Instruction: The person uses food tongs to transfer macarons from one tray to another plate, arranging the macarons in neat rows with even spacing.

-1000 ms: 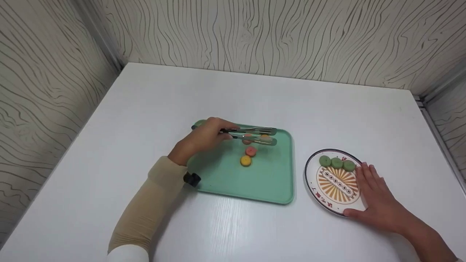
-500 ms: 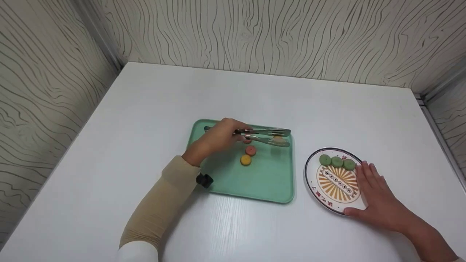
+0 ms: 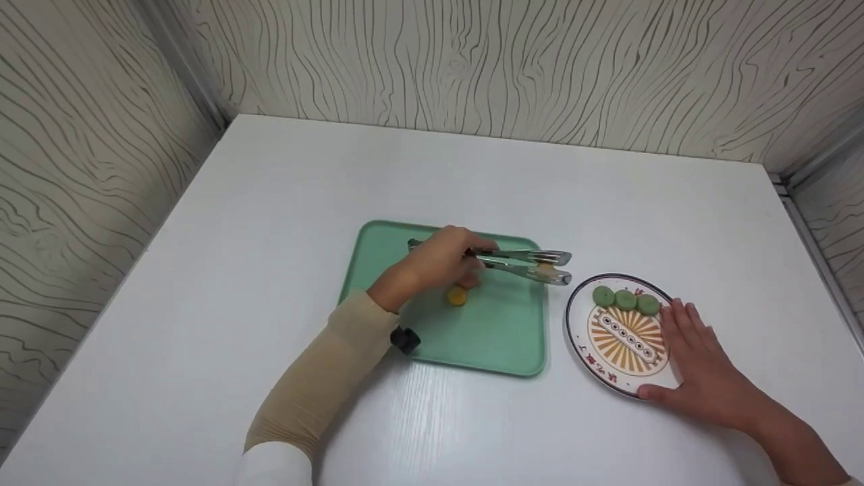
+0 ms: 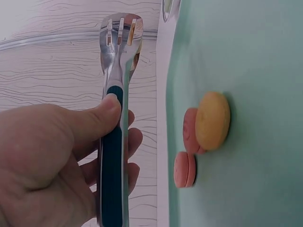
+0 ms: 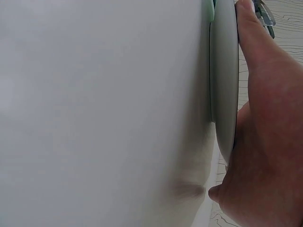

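Note:
My left hand (image 3: 435,260) grips metal tongs (image 3: 513,268) with dark handles, held above the right part of a green tray (image 3: 499,344). Between the tong tips, just past the tray's right edge, is a yellow macaron (image 3: 545,268), mostly covered by the metal. On the tray lie another yellow macaron (image 4: 213,120) and two pink macarons (image 4: 184,169), seen best in the left wrist view. My right hand (image 3: 705,374) rests with straight fingers on the right rim of a white patterned plate (image 3: 579,320). Three green macarons (image 3: 625,300) sit in a row near its far rim.
Tray and plate stand a short gap apart on a white table (image 3: 432,175). Wood-patterned panels (image 3: 459,67) rise behind the table and at its sides. A black wrist device (image 3: 405,339) hangs under the left forearm, over the tray's near edge.
My left hand has carried the tongs and the yellow macaron rightward, from over the tray to past its right edge. The right hand and the plate have stayed in place.

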A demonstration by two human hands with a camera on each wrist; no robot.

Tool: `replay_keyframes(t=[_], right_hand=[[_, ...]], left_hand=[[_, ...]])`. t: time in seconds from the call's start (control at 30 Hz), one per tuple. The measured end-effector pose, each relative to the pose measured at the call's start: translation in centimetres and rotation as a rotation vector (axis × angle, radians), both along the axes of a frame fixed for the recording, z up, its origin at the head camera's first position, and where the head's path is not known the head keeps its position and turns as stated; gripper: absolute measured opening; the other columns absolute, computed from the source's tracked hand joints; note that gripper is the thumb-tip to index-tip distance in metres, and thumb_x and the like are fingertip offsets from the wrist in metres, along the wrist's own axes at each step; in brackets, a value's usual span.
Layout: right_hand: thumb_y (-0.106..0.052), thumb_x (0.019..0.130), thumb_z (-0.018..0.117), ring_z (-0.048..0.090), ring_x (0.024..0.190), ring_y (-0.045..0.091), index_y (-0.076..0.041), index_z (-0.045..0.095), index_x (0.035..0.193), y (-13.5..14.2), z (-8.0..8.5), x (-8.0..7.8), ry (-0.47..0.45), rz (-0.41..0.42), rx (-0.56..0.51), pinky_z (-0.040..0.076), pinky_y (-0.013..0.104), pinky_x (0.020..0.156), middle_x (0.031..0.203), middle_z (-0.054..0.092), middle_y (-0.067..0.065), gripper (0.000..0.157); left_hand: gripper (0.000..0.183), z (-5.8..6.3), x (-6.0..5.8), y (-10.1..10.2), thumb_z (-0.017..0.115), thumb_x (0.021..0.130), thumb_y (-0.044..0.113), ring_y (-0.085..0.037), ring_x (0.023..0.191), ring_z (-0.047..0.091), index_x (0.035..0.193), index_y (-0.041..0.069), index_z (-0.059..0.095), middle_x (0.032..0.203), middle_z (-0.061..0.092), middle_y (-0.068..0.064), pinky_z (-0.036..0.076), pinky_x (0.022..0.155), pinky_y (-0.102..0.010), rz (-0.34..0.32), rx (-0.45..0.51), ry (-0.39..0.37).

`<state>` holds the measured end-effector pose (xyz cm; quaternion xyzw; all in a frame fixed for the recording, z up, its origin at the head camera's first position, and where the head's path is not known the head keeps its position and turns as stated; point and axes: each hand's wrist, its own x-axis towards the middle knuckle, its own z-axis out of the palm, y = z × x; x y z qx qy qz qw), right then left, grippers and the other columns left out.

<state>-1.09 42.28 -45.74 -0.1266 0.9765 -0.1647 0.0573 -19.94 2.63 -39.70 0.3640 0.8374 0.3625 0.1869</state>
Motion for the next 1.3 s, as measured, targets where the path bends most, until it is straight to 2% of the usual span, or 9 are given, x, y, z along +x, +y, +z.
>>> replay_keyframes(t=[0.07, 0.17, 0.4, 0.57, 0.77, 1.07, 1.3], right_hand=[[-0.049, 0.082, 0.081, -0.021, 0.153, 0.032, 0.006, -0.004, 0.159, 0.0, 0.0, 0.0, 0.003, 0.001, -0.003, -0.021, 0.026, 0.112, 0.166, -0.008, 0.029, 0.127], [-0.049, 0.081, 0.081, -0.021, 0.153, 0.033, 0.006, -0.004, 0.159, 0.1, -0.1, 0.0, 0.006, 0.000, 0.004, -0.021, 0.026, 0.112, 0.166, -0.009, 0.029, 0.128], [-0.048, 0.081, 0.082, -0.020, 0.153, 0.032, 0.005, -0.003, 0.160, 0.1, -0.3, 0.0, 0.031, 0.007, 0.005, -0.021, 0.026, 0.113, 0.166, -0.006, 0.029, 0.128], [-0.048, 0.080, 0.082, -0.021, 0.153, 0.031, 0.005, -0.004, 0.160, 0.2, -0.3, 0.0, 0.028, 0.007, 0.007, -0.021, 0.027, 0.114, 0.166, -0.007, 0.028, 0.128], [-0.048, 0.080, 0.082, -0.020, 0.153, 0.031, 0.005, -0.003, 0.160, 0.2, -0.3, 0.0, 0.034, 0.012, 0.008, -0.021, 0.027, 0.115, 0.166, -0.006, 0.029, 0.128], [-0.048, 0.080, 0.083, -0.020, 0.153, 0.031, 0.005, -0.003, 0.160, 0.3, -0.5, -0.1, 0.049, 0.021, 0.008, -0.020, 0.027, 0.115, 0.166, -0.005, 0.030, 0.128], [-0.049, 0.081, 0.082, -0.020, 0.153, 0.031, 0.003, -0.004, 0.160, 0.3, -0.4, 0.0, 0.042, 0.017, 0.004, -0.021, 0.025, 0.114, 0.166, -0.007, 0.028, 0.128]], left_hand=[[0.030, 0.0, 0.2, 0.4, 0.062, 0.100, 0.001, -0.023, 0.082, 0.070, 0.129, 0.007, 0.069, 0.111, 0.073, -0.009, 0.053, 0.071, -0.025, 0.006, -0.008, -0.017], [0.030, 0.0, 0.3, 0.9, 0.063, 0.100, 0.003, -0.019, 0.083, 0.067, 0.129, 0.009, 0.070, 0.113, 0.072, -0.004, 0.052, 0.075, -0.026, 0.009, -0.034, 0.016], [0.031, -0.2, 0.7, 2.0, 0.066, 0.098, 0.006, -0.013, 0.113, 0.065, 0.129, 0.011, 0.071, 0.124, 0.071, -0.002, 0.050, 0.095, -0.027, -0.012, -0.041, 0.092], [0.030, -0.2, 1.0, 2.8, 0.067, 0.098, 0.007, -0.011, 0.109, 0.065, 0.128, 0.011, 0.072, 0.122, 0.072, 0.000, 0.050, 0.094, -0.025, -0.031, -0.044, 0.121], [0.029, -0.3, 1.7, 4.0, 0.068, 0.098, 0.010, -0.006, 0.096, 0.059, 0.126, 0.016, 0.073, 0.114, 0.073, 0.006, 0.047, 0.087, -0.024, -0.011, -0.064, 0.112], [0.031, -0.3, 2.8, 6.4, 0.069, 0.097, 0.006, -0.006, 0.106, 0.062, 0.127, 0.015, 0.073, 0.118, 0.073, 0.004, 0.047, 0.094, -0.019, -0.039, -0.091, 0.148], [0.029, -0.8, 3.4, 7.7, 0.066, 0.099, 0.004, -0.006, 0.097, 0.060, 0.124, 0.016, 0.074, 0.114, 0.074, 0.004, 0.047, 0.091, -0.019, -0.087, -0.098, 0.195]])
